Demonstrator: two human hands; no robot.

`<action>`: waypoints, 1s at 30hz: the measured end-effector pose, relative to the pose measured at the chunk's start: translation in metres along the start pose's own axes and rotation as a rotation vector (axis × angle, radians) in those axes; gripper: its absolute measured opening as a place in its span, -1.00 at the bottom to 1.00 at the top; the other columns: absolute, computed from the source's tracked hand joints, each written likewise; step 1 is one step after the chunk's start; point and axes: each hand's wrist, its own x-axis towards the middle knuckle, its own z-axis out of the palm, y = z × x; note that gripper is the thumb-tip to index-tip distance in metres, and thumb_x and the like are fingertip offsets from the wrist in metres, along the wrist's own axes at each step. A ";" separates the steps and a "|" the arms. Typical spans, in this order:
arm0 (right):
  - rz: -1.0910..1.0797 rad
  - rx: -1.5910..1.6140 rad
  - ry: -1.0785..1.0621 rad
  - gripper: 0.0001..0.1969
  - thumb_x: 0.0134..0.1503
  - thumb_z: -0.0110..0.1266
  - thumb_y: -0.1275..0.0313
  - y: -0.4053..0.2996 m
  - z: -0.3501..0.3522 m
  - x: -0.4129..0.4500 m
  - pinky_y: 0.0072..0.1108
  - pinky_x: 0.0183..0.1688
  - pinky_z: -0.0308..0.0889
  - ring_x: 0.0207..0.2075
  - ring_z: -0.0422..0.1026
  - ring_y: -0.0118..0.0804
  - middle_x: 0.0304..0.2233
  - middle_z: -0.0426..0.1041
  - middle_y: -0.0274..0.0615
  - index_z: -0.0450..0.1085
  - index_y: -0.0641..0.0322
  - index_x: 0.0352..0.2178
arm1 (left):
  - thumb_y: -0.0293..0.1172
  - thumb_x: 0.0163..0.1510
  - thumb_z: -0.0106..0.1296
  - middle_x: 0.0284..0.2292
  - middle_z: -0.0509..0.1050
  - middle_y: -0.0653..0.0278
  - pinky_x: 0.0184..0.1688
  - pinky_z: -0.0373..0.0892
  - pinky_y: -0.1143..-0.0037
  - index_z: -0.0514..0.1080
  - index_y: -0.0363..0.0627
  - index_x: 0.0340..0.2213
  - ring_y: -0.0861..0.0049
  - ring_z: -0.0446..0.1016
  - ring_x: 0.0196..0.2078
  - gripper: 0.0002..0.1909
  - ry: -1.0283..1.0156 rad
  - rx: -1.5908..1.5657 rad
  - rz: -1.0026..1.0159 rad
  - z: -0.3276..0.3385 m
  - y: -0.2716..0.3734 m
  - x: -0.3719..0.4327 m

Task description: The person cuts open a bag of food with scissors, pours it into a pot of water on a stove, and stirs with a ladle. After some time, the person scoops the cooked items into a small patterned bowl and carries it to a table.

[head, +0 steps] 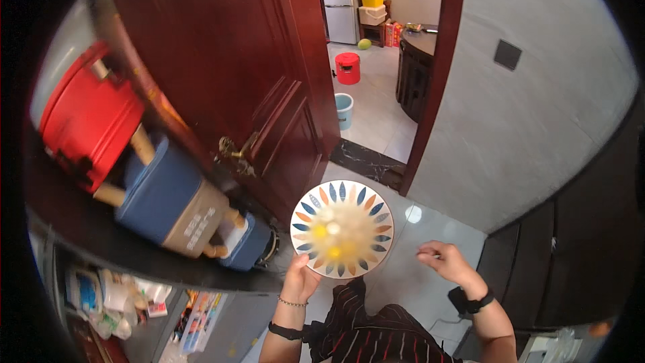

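Note:
A round plate (298, 220) with a ring of blue, orange and grey leaf shapes on its white rim is in front of me. My left hand (301, 277) grips its lower left edge, thumb over the rim. Blurred pale food (347, 227) with bright yellow spots covers the middle of the plate; its kind is not clear. To the right of the plate and apart from it, my right hand (446, 260) is in the air with its fingers curled together. Nothing shows in it.
A dark red wooden door (227, 60) stands ajar ahead, above a black marble threshold (368, 161). Beyond are a light blue bucket (344, 111), a red lidded container (347, 68) and a fridge (337, 5). Blue bins (161, 186) and a red drum (90, 116) stack up at left; dark cabinets (569, 262) stand right.

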 end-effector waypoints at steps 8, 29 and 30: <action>0.097 0.770 -0.311 -0.47 0.12 -0.04 0.37 -0.014 0.022 0.217 -0.52 -0.23 0.36 -0.19 0.41 -0.22 -0.16 0.36 -0.02 0.03 0.33 0.08 | -0.23 -0.16 0.12 0.02 0.23 0.20 0.04 0.22 0.34 0.05 -0.17 0.07 0.33 0.24 0.05 -0.22 -0.113 -0.002 -0.065 -0.027 0.059 0.216; 0.109 1.199 0.200 -0.65 0.08 -0.04 0.53 0.036 -0.216 0.696 -0.55 -0.20 0.40 -0.21 0.41 -0.32 -0.17 0.35 -0.09 0.19 0.47 -0.09 | -0.21 -0.10 0.06 0.01 0.23 0.16 0.04 0.24 0.36 0.05 -0.22 0.06 0.33 0.25 0.04 -0.27 -0.245 0.102 -0.254 0.115 0.072 0.810; 0.102 1.215 0.224 -0.66 0.07 -0.04 0.54 0.044 -0.226 0.718 -0.56 -0.20 0.40 -0.21 0.41 -0.33 -0.17 0.36 -0.09 0.20 0.48 -0.10 | -0.21 -0.09 0.05 0.01 0.23 0.15 0.05 0.23 0.36 0.05 -0.22 0.06 0.33 0.25 0.04 -0.28 -0.270 0.084 -0.274 0.121 0.070 0.836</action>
